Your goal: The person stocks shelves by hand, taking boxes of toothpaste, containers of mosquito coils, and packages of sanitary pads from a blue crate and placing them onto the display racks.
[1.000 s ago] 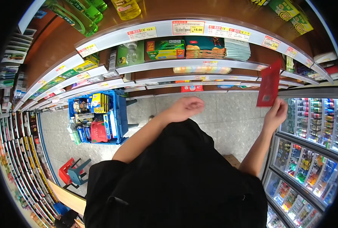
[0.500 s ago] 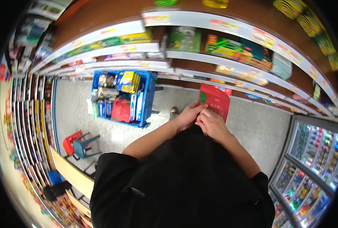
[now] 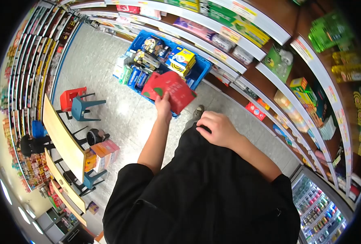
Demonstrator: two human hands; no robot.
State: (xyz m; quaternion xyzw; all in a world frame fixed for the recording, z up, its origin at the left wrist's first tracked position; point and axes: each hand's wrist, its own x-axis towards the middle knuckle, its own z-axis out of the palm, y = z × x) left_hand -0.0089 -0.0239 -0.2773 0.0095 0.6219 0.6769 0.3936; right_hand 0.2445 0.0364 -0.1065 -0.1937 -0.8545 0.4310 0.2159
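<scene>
My left hand (image 3: 163,105) grips the lower edge of a red packet (image 3: 177,91) with pale lettering, held over the near side of a blue crate (image 3: 204,67). Behind it another red packet (image 3: 149,86) lies at the crate's near edge, partly covered. Inside the crate are yellow boxes (image 3: 181,59), blue boxes (image 3: 137,77) and several dark packages. Near the front of the black clothing, my right hand (image 3: 216,128) has its fingers curled together; whether anything small is between them cannot be made out.
Stocked shelves (image 3: 245,36) curve along the right, ending at a drinks fridge (image 3: 318,207). To the left are a wooden table (image 3: 62,134), a red stool (image 3: 71,99), a blue stool (image 3: 83,109) and an orange-white box (image 3: 105,153). A person in dark clothes (image 3: 33,145) is at the far left.
The view has turned, so the crate appears nearer the middle. My left hand has carried the red packet left to the crate. My right hand has come off the packet.
</scene>
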